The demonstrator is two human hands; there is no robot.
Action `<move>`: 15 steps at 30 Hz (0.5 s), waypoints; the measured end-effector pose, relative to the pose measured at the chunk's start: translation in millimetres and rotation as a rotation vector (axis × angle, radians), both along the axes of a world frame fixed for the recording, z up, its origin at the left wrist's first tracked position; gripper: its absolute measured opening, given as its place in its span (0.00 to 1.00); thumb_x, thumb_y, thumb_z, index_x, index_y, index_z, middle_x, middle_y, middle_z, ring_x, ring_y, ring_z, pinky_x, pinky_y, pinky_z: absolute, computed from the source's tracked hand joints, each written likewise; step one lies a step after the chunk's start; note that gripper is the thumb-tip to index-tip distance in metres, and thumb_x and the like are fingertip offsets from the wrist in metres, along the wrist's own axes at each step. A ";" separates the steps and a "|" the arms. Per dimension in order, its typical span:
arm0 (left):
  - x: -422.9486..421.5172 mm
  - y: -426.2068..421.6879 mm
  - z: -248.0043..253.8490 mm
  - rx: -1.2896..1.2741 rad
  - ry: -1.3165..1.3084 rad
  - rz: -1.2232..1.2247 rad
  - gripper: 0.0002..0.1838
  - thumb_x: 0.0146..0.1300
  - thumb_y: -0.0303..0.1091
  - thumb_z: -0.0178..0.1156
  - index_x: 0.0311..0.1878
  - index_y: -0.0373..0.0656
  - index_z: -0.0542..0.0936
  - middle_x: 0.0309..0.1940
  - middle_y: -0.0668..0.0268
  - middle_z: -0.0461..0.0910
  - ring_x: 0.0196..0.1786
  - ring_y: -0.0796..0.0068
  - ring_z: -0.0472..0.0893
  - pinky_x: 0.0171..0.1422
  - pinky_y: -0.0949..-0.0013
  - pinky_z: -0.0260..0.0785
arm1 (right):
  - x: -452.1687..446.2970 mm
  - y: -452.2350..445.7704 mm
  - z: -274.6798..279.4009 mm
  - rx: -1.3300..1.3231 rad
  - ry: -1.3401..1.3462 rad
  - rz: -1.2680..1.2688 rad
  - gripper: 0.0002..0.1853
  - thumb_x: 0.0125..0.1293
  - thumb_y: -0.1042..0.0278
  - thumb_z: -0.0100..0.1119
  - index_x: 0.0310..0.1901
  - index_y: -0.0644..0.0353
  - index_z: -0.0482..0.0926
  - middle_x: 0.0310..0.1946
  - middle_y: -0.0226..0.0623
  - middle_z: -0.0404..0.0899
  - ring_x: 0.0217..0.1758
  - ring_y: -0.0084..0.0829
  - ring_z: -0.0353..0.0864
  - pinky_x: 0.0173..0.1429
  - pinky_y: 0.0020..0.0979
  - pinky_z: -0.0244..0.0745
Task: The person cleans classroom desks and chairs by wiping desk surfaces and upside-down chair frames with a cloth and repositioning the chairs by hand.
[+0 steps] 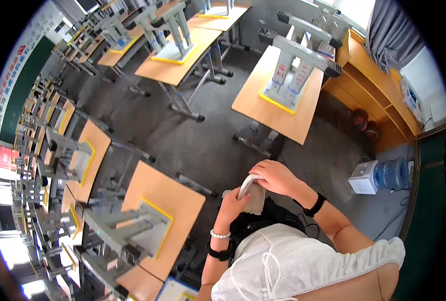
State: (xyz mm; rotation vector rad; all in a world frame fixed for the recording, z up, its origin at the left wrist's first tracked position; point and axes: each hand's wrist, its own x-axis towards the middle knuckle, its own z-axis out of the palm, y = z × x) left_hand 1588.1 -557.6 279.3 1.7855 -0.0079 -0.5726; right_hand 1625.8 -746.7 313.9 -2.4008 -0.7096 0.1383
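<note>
Fingers of the left hand [229,205] and of the right hand [277,176] are both closed on a pale cloth [256,201], held in front of the person's waist. Its upper edge is doubled over while a flap hangs loose, so the folding seems begun but unfinished; whether any wiping is done, I cannot tell. Left of the cloth, a desk [145,184] carries an upturned chair [161,228]; beyond it, another desk [244,100] bears one too. Right of the cloth sits a water dispenser [363,178].
</note>
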 end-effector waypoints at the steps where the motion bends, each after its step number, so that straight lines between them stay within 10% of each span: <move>1: 18.2 3.9 -5.1 0.015 -0.087 -0.008 0.12 0.52 0.32 0.57 0.35 0.33 0.75 0.20 0.60 0.73 0.25 0.75 0.70 0.32 0.69 0.64 | 18.5 3.5 -6.7 0.006 -0.038 0.009 0.11 0.50 0.73 0.58 0.38 0.59 0.75 0.35 0.36 0.75 0.41 0.39 0.74 0.44 0.36 0.70; 9: 183.0 60.7 -122.5 0.060 -0.315 0.126 0.14 0.45 0.28 0.50 0.36 0.34 0.76 0.24 0.64 0.75 0.29 0.77 0.72 0.36 0.72 0.65 | 156.8 73.9 -103.4 -0.042 -0.183 -0.025 0.12 0.52 0.63 0.58 0.37 0.57 0.75 0.31 0.40 0.74 0.38 0.42 0.75 0.42 0.38 0.70; 13: 213.2 81.6 -120.5 -0.102 -0.085 0.254 0.14 0.46 0.27 0.49 0.37 0.33 0.75 0.25 0.60 0.76 0.30 0.73 0.74 0.36 0.69 0.65 | 218.0 53.0 -140.9 0.032 0.243 -0.075 0.22 0.57 0.51 0.56 0.46 0.59 0.74 0.40 0.44 0.77 0.44 0.41 0.76 0.47 0.36 0.70; 15: 225.1 94.3 -124.2 -0.067 -0.016 0.275 0.15 0.46 0.27 0.49 0.38 0.33 0.75 0.26 0.61 0.76 0.31 0.75 0.74 0.37 0.70 0.65 | 255.8 14.1 -162.7 -0.156 0.662 -0.527 0.20 0.58 0.49 0.53 0.40 0.59 0.77 0.26 0.39 0.79 0.28 0.35 0.79 0.35 0.35 0.73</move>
